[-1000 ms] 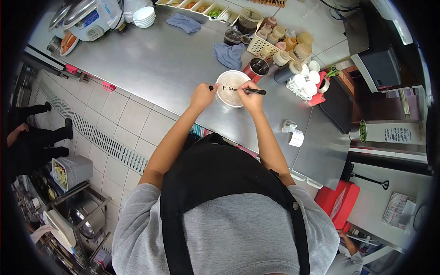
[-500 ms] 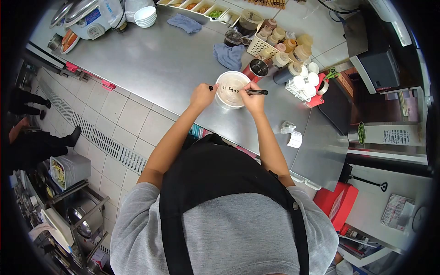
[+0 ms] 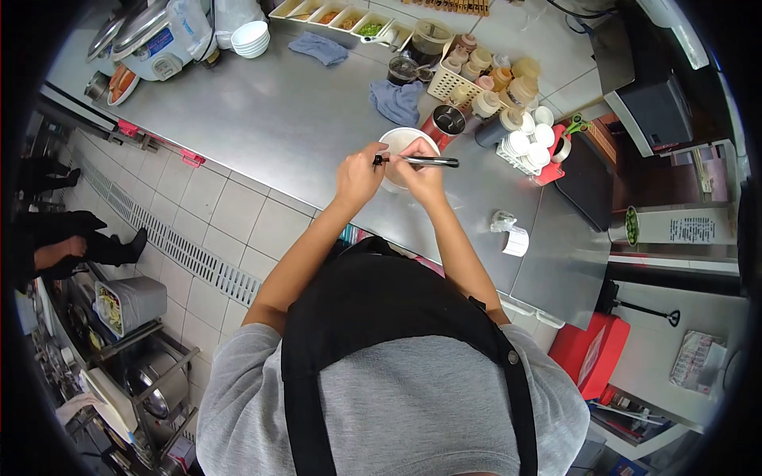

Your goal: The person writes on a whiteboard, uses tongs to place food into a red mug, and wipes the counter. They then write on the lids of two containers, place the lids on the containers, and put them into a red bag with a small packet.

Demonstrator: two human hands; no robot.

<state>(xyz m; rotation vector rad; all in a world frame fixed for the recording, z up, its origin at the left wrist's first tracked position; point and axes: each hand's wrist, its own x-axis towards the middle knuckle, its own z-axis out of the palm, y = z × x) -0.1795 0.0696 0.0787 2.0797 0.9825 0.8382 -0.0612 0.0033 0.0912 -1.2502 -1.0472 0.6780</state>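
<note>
Left hand point(image 3: 361, 176), pinching cap point(image 3: 378, 160), moved in toward right hand point(image 3: 423, 178), gripping marker point(image 3: 435, 162), over tub point(image 3: 399, 140). Lettering hidden, seemingly done; recapping looks unfinished.

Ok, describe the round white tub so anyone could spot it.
Find the long grey steel counter, then the left hand and right hand over its near side. There, partly hidden by them, is the round white tub. Its wide, pale top sets it apart from the narrower red cylindrical container and crumpled blue cloth beyond.
</note>
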